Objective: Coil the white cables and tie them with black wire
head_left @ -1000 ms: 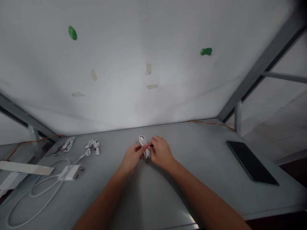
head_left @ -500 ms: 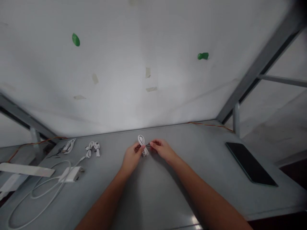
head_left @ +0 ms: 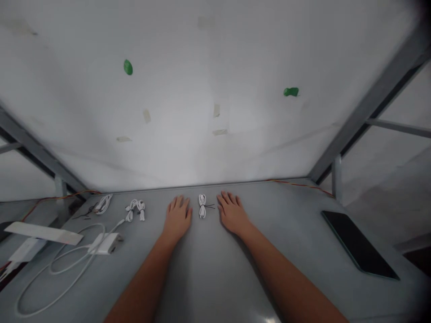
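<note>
A bundled white cable [head_left: 202,207] lies on the grey table [head_left: 208,269] between my two hands. A thin black twist tie [head_left: 210,206] wraps its middle, with both ends sticking out to the right. My left hand [head_left: 178,219] rests palm down on the surface, left of the bundle, fingers stretched out. To the right of it my right hand [head_left: 232,212] also lies flat, fingers spread a little. Neither hand touches the cable.
Two tied white cables [head_left: 135,210] and a looser cable coil [head_left: 104,204] lie at the back left, near black ties [head_left: 88,211]. A white power adapter [head_left: 105,243] with a long cord is at left. A dark tablet [head_left: 360,244] lies at right. A white wall [head_left: 182,157] stands behind.
Both hands have let go of the cable and its black tie and now lie flat on either side. The cable now lies on the table. The view has shifted slightly.
</note>
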`<action>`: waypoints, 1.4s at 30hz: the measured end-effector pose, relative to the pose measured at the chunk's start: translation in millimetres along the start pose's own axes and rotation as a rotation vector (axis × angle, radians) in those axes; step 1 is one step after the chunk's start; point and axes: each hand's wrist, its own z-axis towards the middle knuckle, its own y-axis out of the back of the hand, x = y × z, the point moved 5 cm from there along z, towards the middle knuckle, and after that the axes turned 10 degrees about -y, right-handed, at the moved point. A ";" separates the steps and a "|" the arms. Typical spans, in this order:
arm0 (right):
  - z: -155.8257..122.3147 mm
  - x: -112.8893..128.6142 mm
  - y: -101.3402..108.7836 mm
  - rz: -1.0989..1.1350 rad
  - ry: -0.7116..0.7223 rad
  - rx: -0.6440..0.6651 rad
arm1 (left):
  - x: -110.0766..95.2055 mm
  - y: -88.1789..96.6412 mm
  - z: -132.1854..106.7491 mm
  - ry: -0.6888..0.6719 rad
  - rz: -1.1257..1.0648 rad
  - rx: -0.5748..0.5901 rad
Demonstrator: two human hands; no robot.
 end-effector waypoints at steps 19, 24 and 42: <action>0.5 1.0 1.3 -0.017 -0.001 0.006 | 4.2 -6.7 -0.2 0.000 0.064 0.102; 0.2 1.2 2.3 -0.014 -0.004 0.008 | 5.2 -7.9 -0.7 0.002 0.061 0.093; 0.0 1.5 2.9 -0.014 -0.007 0.015 | 3.5 -5.7 -0.6 0.006 0.063 0.093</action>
